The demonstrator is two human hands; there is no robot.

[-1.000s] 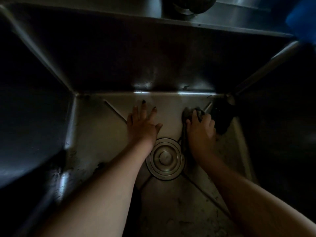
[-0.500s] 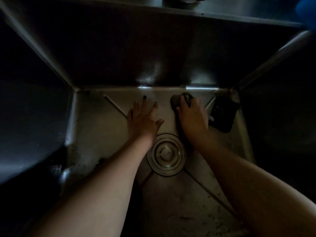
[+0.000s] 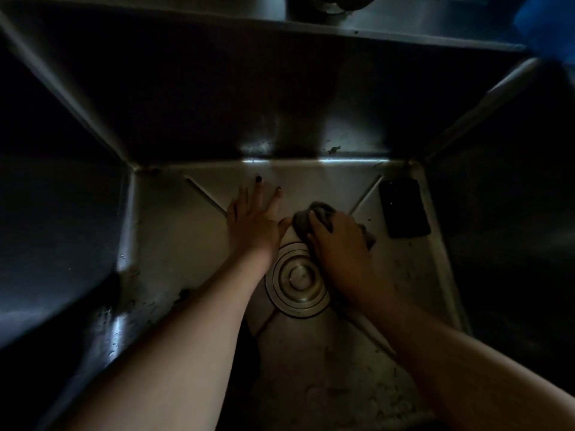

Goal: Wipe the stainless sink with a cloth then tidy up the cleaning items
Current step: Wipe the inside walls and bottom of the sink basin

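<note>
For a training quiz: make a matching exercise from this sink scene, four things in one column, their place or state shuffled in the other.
Column one
1. left hand
2. right hand
3. drain cover
4. dark block

Column two
A. middle of the sink floor
B. far right corner of the floor
C. flat, fingers spread
D. gripping the cloth

Pairs: 1-C, 2-D, 3-A, 4-B

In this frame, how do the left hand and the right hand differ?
The left hand lies flat with straight, spread fingers; the right hand is curled. The left hand holds nothing; the right hand grips the dark cloth. Both rest on the sink floor beside the drain.
</note>
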